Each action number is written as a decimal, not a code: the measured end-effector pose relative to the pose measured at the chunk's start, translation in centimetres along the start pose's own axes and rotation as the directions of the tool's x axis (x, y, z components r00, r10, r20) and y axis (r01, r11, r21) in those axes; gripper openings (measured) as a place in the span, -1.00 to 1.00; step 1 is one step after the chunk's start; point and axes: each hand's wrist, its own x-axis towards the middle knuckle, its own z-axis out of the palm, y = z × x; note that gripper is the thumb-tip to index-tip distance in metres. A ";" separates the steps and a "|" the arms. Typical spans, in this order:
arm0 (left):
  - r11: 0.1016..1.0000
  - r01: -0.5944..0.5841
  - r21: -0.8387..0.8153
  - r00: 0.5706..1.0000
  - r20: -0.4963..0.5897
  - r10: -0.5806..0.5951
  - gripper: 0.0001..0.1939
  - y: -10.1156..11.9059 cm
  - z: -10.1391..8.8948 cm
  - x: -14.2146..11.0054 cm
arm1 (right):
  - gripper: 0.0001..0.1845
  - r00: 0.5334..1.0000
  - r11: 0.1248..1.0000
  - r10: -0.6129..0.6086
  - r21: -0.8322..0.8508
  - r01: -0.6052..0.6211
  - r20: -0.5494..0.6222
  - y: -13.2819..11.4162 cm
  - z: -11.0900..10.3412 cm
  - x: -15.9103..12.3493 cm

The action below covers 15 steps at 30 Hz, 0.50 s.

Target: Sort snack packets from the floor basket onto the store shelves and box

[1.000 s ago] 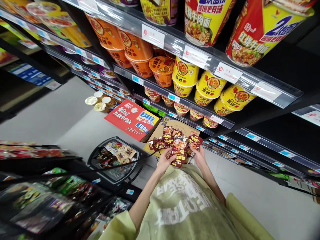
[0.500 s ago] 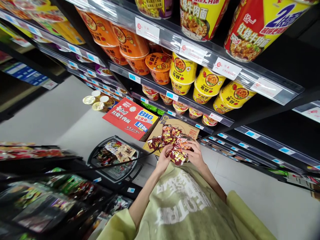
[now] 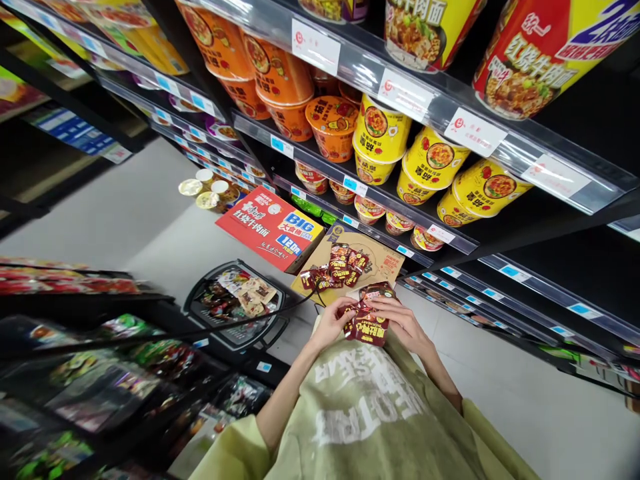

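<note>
Close to my shirt, both hands hold dark red snack packets (image 3: 367,328) with yellow lettering. My left hand (image 3: 334,321) pinches them from the left side. From the right, my right hand (image 3: 400,321) lies across their upper part with its fingers closed on them. How many packets are in the hands I cannot tell, since they overlap. Just beyond, more dark red snack packets (image 3: 341,270) lie loose in a pile on a brown cardboard box (image 3: 383,257).
A red carton (image 3: 265,227) adjoins the brown box. On the floor at left stands a black basket (image 3: 193,310) of assorted packets. Noodle cups (image 3: 383,133) fill the shelves ahead. A dark cable (image 3: 240,327) crosses the view, and a rack of bagged goods (image 3: 85,387) borders the left.
My hands have drawn the held packets nearer to my body, away from the pile on the brown box. The view has shifted slightly.
</note>
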 end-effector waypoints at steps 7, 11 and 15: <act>0.999 0.004 0.036 0.999 0.050 -0.006 -0.75 0.8 0.6 -0.3 | -0.69 0.883 0.967 0.179 -0.088 -0.239 -0.434 1.1 1.7 -2.1; 1.000 0.011 0.011 0.997 0.070 -0.012 -0.79 1.0 0.7 -0.3 | -0.58 0.872 0.955 0.280 0.020 -0.297 -0.401 2.8 1.3 -1.9; 1.000 -0.002 0.010 0.998 0.063 0.002 -0.87 1.1 0.7 -0.4 | -0.59 0.905 0.932 0.354 0.173 -0.319 -0.237 4.3 0.5 -2.1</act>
